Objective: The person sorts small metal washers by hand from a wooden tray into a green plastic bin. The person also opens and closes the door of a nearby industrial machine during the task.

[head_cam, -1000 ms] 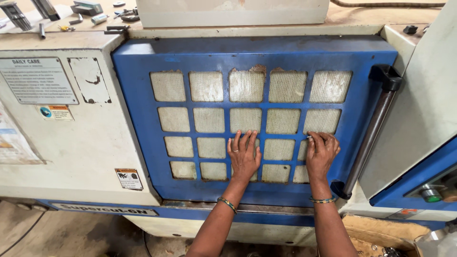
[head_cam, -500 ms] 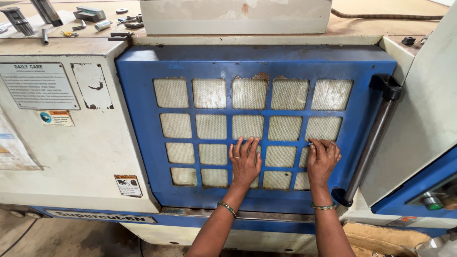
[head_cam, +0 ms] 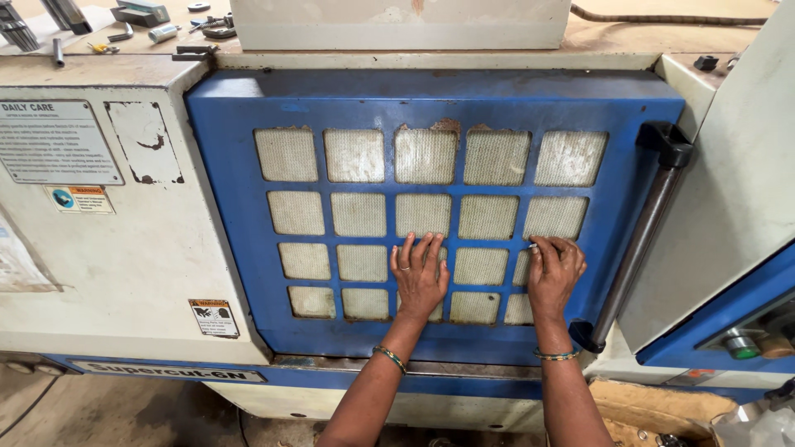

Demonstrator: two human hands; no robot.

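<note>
Both hands have barely shifted: the left hand (head_cam: 421, 277) lies flat, fingers spread, on the blue door (head_cam: 431, 103), the right hand (head_cam: 553, 269) curled, fingertips pressing its mesh grid (head_cam: 422, 156). Likely heavy, stiff steel; the bar handle (head_cam: 633, 240), just right of that hand, offers the firmest hold.

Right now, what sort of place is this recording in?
Probably a machine shop or factory floor: both hands rest on the blue grilled door of a large cream machine with a long black handle, and loose metal tools lie on top.
</note>
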